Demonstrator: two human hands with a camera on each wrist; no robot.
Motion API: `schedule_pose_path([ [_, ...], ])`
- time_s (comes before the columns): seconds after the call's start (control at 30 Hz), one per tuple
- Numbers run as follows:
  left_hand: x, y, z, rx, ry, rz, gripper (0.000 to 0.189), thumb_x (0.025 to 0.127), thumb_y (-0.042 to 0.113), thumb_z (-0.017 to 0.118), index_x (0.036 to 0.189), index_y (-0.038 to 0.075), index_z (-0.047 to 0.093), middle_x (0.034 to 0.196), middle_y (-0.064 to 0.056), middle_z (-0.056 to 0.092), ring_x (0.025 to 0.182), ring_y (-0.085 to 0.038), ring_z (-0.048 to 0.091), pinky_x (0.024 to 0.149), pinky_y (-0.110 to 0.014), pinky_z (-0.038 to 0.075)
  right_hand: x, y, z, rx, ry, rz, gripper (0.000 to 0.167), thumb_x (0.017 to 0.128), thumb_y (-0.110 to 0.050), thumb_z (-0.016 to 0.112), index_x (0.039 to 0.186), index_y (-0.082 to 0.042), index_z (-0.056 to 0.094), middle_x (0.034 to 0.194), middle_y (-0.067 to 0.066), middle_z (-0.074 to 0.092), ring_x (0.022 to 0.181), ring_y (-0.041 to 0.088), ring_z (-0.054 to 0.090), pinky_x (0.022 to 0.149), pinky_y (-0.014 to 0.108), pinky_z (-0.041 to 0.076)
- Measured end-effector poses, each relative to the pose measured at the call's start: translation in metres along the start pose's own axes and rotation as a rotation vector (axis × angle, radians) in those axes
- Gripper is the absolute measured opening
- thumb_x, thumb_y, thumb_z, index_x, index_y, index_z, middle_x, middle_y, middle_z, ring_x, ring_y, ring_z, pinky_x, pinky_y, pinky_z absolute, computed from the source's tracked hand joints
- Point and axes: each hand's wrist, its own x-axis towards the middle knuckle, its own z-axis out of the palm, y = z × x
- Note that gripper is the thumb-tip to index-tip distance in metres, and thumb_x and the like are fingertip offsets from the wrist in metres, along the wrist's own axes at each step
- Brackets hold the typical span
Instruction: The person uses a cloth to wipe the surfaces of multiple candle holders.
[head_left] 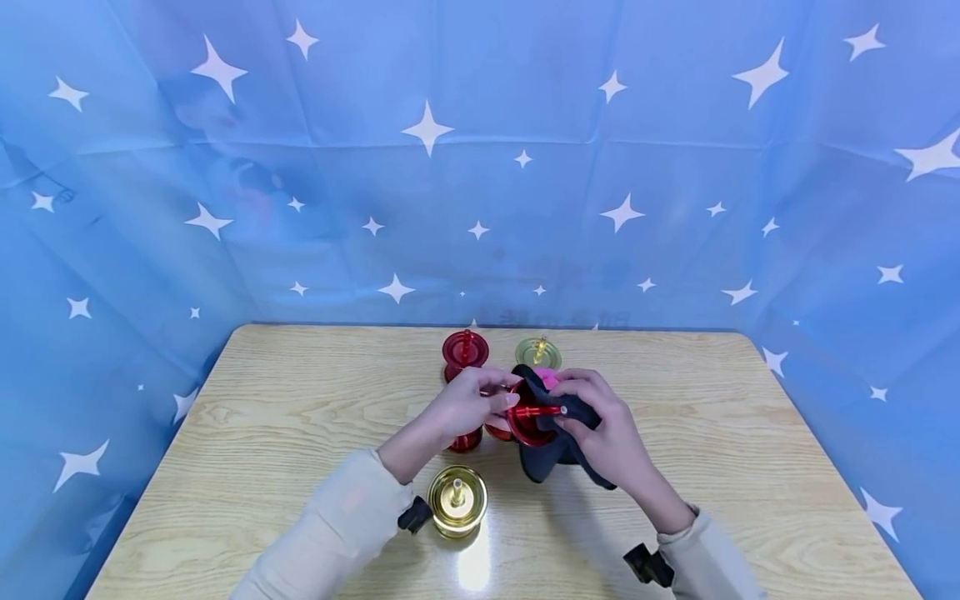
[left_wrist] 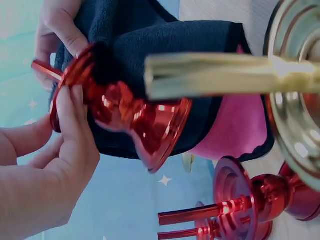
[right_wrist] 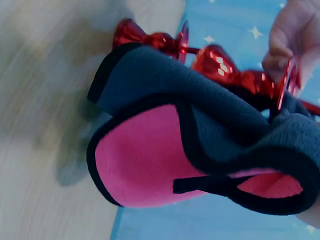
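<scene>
My left hand (head_left: 463, 408) pinches the dish rim of a shiny red candlestick (left_wrist: 117, 107), which is tilted, its thin spike pointing toward the head camera. In my right hand (head_left: 611, 429) is a dark grey cloth (right_wrist: 185, 90) with black edging and a pink side (right_wrist: 142, 160). The cloth is wrapped partly round the candlestick and touches its dish and body. Fingers of the right hand press the cloth near the dish in the head view; in the right wrist view the cloth hides most of that hand.
A gold candlestick (head_left: 457, 508) stands close by my left wrist. Behind the left hand are more red candlesticks (head_left: 466, 348), partly covered by it. A greenish-gold candlestick (head_left: 551, 357) stands near the back of the wooden table (head_left: 315, 375). Star-patterned blue fabric (head_left: 480, 192) surrounds the table.
</scene>
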Motion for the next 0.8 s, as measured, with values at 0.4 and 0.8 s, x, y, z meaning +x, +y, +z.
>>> schedule_pose_path([
  [0.4, -0.003, 0.008, -0.005, 0.063, 0.058, -0.003, 0.034, 0.08, -0.002, 0.067, 0.112, -0.006, 0.057, 0.098, -0.014, 0.063, 0.084, -0.019, 0.063, 0.076, -0.032, 0.053, 0.003, -0.009, -0.001, 0.086, 0.063, 0.172, 0.038, 0.073, 0.01, 0.069, 0.105, -0.007, 0.06, 0.102, 0.007, 0.06, 0.082, 0.016, 0.056, 0.071, 0.016, 0.045],
  [0.8, -0.008, 0.019, -0.015, 0.123, -0.035, 0.02, 0.039, 0.086, -0.006, 0.057, 0.124, -0.001, 0.053, 0.095, -0.015, 0.057, 0.079, -0.021, 0.062, 0.065, -0.033, 0.055, 0.0, -0.018, 0.004, 0.071, 0.098, 0.139, 0.04, 0.07, 0.013, 0.071, 0.102, -0.007, 0.058, 0.108, 0.007, 0.057, 0.075, 0.013, 0.052, 0.07, 0.019, 0.046],
])
